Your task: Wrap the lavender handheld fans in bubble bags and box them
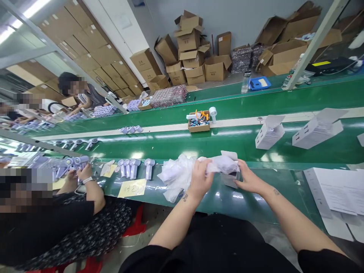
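My left hand (201, 176) is closed on a lavender item in a thin white plastic bag (217, 165), probably a handheld fan, though the wrapping blurs its shape. The bag's far end lies at the mouth of a small white box (229, 179). My right hand (248, 176) grips that box by its right side, thumb near the front and fingers behind. Beside my left hand lies a heap of wrapped lavender items (176, 172) in crumpled white bags. Left of the heap, several bare lavender handheld fans (149, 169) stand on the green bench.
Two open white boxes (269, 132) stand on the green belt. White sheets and flat cartons (338, 193) lie at the right. A small carton of parts (199, 129) sits mid-belt. A co-worker (82, 174) handles a fan at the left; a yellow note (132, 188) lies between us.
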The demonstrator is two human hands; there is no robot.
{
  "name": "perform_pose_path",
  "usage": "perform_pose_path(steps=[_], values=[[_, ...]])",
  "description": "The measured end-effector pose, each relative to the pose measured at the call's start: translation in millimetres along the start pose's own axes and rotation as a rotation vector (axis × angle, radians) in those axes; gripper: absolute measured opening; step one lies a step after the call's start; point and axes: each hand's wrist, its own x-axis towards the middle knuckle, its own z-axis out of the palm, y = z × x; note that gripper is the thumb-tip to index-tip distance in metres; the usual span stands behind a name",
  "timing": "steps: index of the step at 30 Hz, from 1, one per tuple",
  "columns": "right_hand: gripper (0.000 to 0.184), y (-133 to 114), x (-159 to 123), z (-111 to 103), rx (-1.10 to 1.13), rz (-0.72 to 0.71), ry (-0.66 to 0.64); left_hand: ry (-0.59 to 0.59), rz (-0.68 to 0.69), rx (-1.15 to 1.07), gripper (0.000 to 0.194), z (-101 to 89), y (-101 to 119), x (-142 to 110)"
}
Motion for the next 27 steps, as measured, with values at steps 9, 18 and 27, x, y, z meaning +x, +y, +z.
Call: perform_pose_path(steps=[9,18,27], values=[[0.058,5,-26,21,0.156,0.184,0.152,-0.548,0.137,0.625,0.018,32.3,76,48],[0.049,12,-39,16,0.191,0.220,0.215,-0.556,0.524,0.629,0.035,56.1,38,1],[0.076,6,-14,-3,0.087,0.424,0.188,-0.374,0.503,0.488,0.053,36.1,1,-27]])
